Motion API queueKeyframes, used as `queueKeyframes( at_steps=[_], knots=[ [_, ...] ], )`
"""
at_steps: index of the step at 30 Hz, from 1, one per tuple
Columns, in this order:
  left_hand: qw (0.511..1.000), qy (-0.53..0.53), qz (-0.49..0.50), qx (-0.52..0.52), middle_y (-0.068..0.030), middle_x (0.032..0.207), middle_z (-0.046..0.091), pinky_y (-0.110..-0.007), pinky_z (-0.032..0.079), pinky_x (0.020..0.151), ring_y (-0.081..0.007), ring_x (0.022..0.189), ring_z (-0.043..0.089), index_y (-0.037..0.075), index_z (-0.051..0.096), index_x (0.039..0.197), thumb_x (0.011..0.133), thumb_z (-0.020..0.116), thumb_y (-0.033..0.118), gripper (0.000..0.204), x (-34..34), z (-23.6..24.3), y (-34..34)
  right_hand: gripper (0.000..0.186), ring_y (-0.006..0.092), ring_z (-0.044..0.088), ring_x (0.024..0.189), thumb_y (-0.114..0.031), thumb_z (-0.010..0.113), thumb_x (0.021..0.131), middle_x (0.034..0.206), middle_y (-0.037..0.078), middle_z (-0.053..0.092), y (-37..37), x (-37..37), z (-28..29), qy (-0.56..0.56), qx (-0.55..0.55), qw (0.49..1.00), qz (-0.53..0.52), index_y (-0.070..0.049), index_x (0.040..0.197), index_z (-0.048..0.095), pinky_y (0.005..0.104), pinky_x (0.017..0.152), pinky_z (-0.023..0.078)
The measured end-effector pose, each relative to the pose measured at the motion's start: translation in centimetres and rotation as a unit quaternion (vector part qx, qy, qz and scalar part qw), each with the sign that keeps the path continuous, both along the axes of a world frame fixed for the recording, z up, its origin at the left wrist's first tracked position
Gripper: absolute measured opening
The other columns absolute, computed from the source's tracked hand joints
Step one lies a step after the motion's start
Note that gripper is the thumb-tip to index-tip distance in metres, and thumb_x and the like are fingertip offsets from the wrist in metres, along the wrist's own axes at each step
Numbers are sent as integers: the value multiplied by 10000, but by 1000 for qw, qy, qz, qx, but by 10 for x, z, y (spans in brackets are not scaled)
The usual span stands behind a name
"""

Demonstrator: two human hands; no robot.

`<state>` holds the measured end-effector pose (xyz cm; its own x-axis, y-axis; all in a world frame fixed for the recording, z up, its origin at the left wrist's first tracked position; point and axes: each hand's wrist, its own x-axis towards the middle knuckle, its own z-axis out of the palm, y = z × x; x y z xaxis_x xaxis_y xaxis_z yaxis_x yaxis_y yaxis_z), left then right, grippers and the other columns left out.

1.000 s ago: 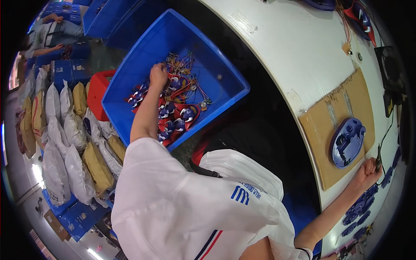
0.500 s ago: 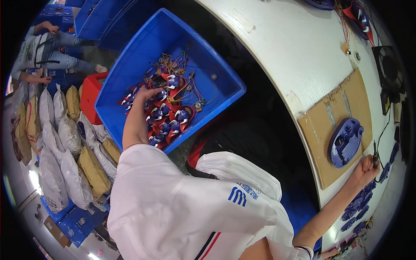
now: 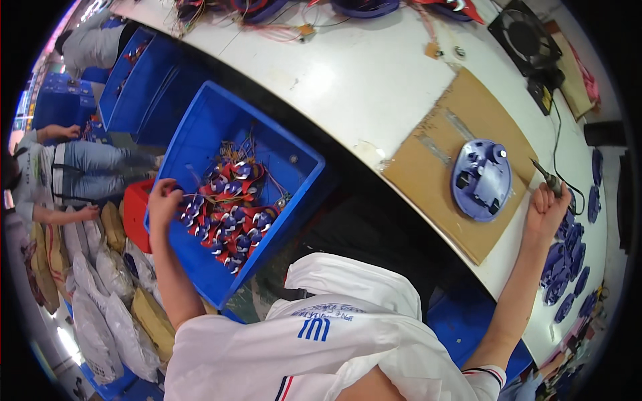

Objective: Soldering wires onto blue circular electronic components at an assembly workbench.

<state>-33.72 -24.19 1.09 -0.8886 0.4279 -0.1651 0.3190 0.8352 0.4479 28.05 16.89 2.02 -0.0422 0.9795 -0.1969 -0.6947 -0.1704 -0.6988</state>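
One soldering iron (image 3: 551, 179), axis diagonal, tip up-left

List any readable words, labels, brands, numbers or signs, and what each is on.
White shirt: blue logo made of upright strokes, not transcribed.
Same shirt: blue lettering above the logo, too small and blurred to read reliably.
White bag, lower left: dark print, too blurred to read.
Purple shell on the cardboard: none discernible.
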Motion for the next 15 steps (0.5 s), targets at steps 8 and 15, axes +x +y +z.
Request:
queueKeyframes(
  at_steps=[8, 15],
  knots=[
    [969, 73, -137, 194, -103, 1031, 560, -251, 429, 779, -202, 822, 545, 47, 512, 1127, 688, 550, 109, 445, 43, 151, 97, 201, 39, 184, 394, -153, 530, 889, 515, -41, 310, -8, -10, 8, 78, -23, 997, 14, 20, 787, 529, 179, 334, 168],
    [863, -45, -330, 379, -129, 1042, 583, -262, 449, 747, -216, 833, 564, 28, 516, 1176, 702, 611, 153, 499, 134, 215, 209, 180, 34, 176, 385, -161, 507, 887, 488, -53, 301, -7, -16, 10, 73, -31, 997, -16, -32, 761, 505, 179, 327, 154]
  ],
)
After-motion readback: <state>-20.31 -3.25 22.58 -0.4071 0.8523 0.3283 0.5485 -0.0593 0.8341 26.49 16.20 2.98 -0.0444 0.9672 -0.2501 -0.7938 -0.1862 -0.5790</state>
